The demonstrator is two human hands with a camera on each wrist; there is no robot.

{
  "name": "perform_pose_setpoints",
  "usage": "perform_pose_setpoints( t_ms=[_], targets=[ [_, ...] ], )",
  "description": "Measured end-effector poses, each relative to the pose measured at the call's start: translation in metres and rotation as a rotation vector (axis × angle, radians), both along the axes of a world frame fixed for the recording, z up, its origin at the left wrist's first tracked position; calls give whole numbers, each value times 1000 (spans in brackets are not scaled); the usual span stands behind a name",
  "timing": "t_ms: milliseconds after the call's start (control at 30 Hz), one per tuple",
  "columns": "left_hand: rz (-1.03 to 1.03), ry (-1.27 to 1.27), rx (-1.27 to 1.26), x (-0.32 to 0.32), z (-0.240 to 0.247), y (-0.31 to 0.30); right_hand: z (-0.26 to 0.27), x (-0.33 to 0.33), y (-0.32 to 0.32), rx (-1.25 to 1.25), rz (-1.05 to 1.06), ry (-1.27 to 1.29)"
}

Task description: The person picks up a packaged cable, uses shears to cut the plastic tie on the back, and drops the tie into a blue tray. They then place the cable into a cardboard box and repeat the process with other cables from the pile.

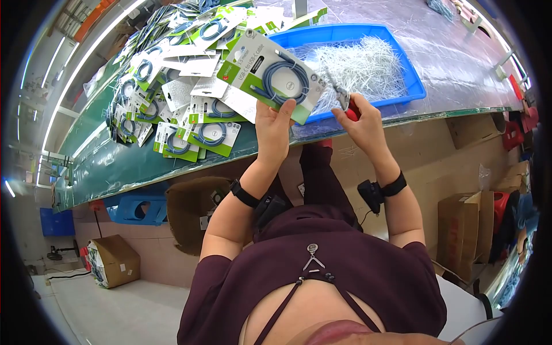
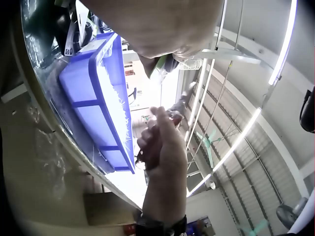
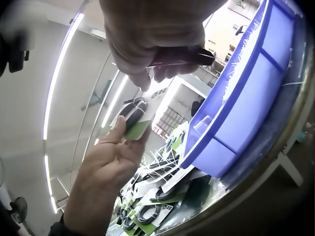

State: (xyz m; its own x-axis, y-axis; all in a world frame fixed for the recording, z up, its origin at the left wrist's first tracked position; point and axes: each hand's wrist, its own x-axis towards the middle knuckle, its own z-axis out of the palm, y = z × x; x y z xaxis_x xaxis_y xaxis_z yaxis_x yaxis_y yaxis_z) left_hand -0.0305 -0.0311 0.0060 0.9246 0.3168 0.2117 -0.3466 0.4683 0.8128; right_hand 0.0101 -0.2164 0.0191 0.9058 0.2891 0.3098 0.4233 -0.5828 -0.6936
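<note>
Above the table's near edge, my left hand (image 1: 272,131) pinches a carded USB-C cable (image 1: 244,62) by its lower edge, thumb on the front. The card is white and green, with a coiled blue-grey cable on it. My right hand (image 1: 368,127) grips a pair of red-handled cutting pliers (image 1: 343,99), their metal head pointing up toward the card's right edge. In the right wrist view the carded cable (image 3: 139,118) stands tilted in the left hand (image 3: 109,160). Fingers hide most of the handles.
A blue plastic tray (image 1: 415,87) full of cut white plastic strips (image 1: 371,60) stands behind the hands. To the left, many more carded cables (image 1: 214,137) lie heaped on the green-topped table (image 1: 109,167). Cardboard boxes (image 1: 460,221) stand on the floor at right.
</note>
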Motion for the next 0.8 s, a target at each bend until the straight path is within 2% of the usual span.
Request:
perform_pose_setpoints(
  t_ms=[67, 100, 200, 367, 467, 567, 633, 700, 767, 800],
  targets=[
    [-20, 3, -15, 0, -1, -1, -4, 0, 10, 348, 1, 20],
    [-41, 9, -31, -1, -2, -2, -3, 0, 16, 350, -3, 26],
    [-82, 11, -35, -3, -4, -5, 6, 9, 30, 274, 14, -434],
    [-102, 3, 12, -7, -10, -8, -2, 14, 40, 275, 70, -420],
    [-97, 24, -11, -7, -14, -10, -4, 12, 41, 375, 25, -248],
    [-81, 55, -77, -6, -18, -11, -4, 17, 46, 345, -42, -231],
    [21, -13, -10, -5, -25, -9, -4, 32, 47, 330, -70, -221],
    [85, -44, 27, -12, -23, 0, -9, 65, 37, 309, -228, -311],
    [141, 106, 59, -39, -10, 31, -14, 100, 19, 197, -307, -328],
    [214, 166, 152, -56, -8, 54, -20, 114, 6, 67, -291, -341]
  ],
)
